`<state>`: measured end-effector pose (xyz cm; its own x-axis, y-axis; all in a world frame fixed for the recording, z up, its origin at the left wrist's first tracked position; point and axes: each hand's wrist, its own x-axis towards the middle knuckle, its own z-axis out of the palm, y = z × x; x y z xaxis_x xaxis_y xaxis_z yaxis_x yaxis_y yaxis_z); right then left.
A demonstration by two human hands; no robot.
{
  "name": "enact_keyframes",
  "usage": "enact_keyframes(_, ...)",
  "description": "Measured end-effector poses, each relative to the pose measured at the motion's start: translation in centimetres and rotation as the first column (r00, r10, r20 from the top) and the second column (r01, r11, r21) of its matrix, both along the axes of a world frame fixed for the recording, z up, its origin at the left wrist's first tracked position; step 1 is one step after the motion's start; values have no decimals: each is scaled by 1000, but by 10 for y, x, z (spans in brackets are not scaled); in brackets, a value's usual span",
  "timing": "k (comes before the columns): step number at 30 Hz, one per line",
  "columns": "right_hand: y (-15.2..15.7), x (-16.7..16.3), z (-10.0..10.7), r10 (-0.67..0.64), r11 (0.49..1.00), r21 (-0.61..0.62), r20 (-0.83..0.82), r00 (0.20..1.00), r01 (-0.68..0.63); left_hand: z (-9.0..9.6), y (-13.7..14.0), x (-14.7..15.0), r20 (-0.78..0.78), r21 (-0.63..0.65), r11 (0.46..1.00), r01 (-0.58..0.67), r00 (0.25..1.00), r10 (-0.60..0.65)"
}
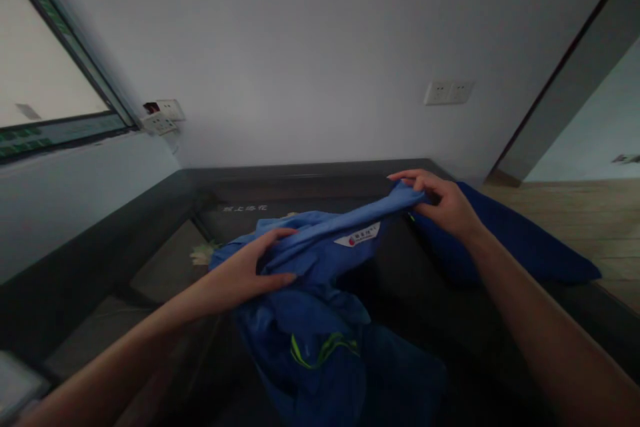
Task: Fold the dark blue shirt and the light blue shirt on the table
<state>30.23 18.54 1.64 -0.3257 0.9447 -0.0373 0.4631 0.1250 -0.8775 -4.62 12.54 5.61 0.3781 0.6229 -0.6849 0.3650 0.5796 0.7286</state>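
A blue work shirt (pixel 320 260) with a white logo label and yellow-green trim is held up in front of me, its lower part hanging in folds. At one end of its folded upper edge, my right hand (pixel 440 200) pinches the cloth between thumb and fingers. My left hand (pixel 255 267) grips the shirt farther left, with bunched cloth between the thumb and index finger; its other fingers are hidden. The shirt's bottom fades into shadow.
Below the shirt is a dark table (pixel 310 177) with a raised edge against the wall. A darker blue cloth (pixel 525 237) lies at its right side. Pale flowers (pixel 203 253) show at left. Wall sockets (pixel 449 93) and a window frame (pixel 65 127) are beyond.
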Motion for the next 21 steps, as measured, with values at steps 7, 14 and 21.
enact_keyframes(7,28,-22,66,-57,981,191,326,944,-6,41,41,-24,-691,496,733,465,723,9)
enact_keyframes(14,90,-44,137,-153,881,434,640,753,-190,116,113,-53,-932,359,528,769,326,159)
enact_keyframes(21,145,-53,173,-249,818,462,821,514,-342,142,158,-86,-921,382,490,784,276,276)
